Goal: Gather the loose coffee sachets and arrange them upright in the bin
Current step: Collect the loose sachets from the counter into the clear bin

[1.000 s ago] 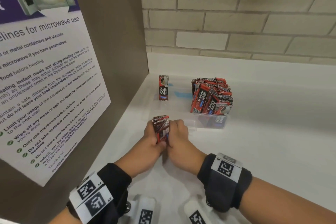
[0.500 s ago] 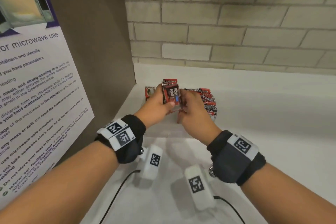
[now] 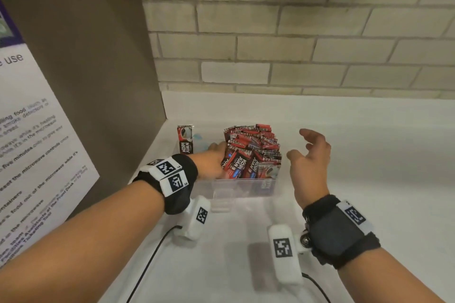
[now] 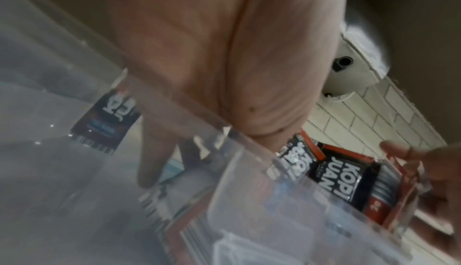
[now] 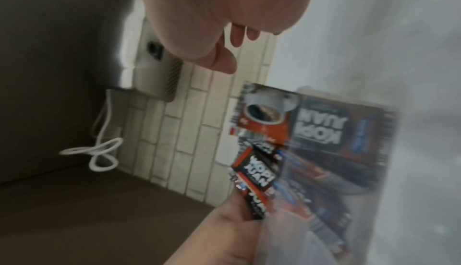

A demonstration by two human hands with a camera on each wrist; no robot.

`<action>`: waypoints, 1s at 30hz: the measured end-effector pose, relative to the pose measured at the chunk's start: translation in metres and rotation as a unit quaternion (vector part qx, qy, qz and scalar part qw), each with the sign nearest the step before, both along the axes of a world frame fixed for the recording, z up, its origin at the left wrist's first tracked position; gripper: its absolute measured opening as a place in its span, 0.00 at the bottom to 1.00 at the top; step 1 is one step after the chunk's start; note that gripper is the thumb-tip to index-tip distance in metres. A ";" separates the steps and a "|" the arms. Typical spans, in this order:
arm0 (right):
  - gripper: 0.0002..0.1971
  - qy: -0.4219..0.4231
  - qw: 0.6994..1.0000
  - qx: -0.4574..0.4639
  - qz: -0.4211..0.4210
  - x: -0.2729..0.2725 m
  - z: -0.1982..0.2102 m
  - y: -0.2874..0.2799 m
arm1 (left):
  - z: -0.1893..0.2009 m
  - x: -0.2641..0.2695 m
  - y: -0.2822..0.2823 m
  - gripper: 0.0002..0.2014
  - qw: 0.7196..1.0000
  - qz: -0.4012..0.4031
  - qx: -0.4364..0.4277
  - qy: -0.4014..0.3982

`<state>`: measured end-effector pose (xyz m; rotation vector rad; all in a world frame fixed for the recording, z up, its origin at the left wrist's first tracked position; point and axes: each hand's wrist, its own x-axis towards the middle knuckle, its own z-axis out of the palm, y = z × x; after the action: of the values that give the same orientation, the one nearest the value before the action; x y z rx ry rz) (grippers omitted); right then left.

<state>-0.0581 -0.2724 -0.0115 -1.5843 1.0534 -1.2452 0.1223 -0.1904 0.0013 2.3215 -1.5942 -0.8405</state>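
Seating sachet stack [image 3: 251, 150] upright, right half of clear bin [image 3: 236, 188]; lone sachet [image 3: 185, 139] stands at far left wall. Left hand [image 3: 213, 160] inside bin, flat against stack, grip not discernible; right hand [image 3: 309, 162] just beside bin, fingers spread, empty. Next, probably: press stack square, then collect any remaining sachets.

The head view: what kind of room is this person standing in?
Probably a workplace pantry or break room. A microwave-use notice hangs at the left, a clear bin of Kopi Juan coffee sachets sits on a white counter, and a brick wall runs behind.
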 end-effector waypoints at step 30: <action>0.21 -0.109 0.945 0.243 0.190 0.013 -0.032 0.004 | -0.001 -0.013 -0.023 0.37 0.994 0.078 0.022 0.071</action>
<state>-0.0456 -0.2688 -0.0432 -1.1639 0.7863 -0.7968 0.1090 -0.2131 0.0002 2.3208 -1.3317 -0.9890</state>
